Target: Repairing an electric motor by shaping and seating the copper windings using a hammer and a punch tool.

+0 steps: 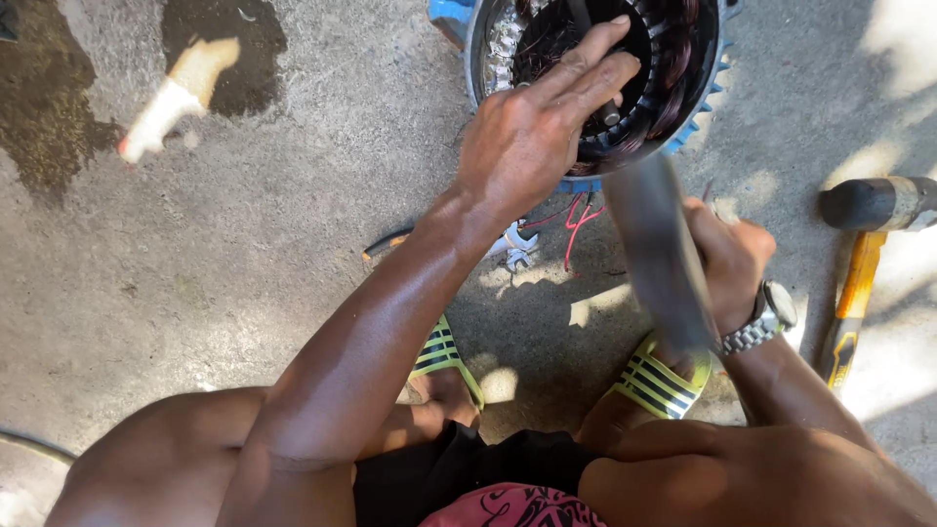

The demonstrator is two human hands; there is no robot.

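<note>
Stator housing (595, 59), blue-cased and packed with dark copper windings, is sitting on the concrete floor (244, 273) before the crouching person; it looks heavy and rigid, best steadied by its rim, its wires fragile. Left hand (537, 127) is lying spread across the opening, pinning a small tool. Right hand (727, 259) is gripping a blurred flat bar (659, 254). A hammer (864, 244) is lying nearby.
</note>
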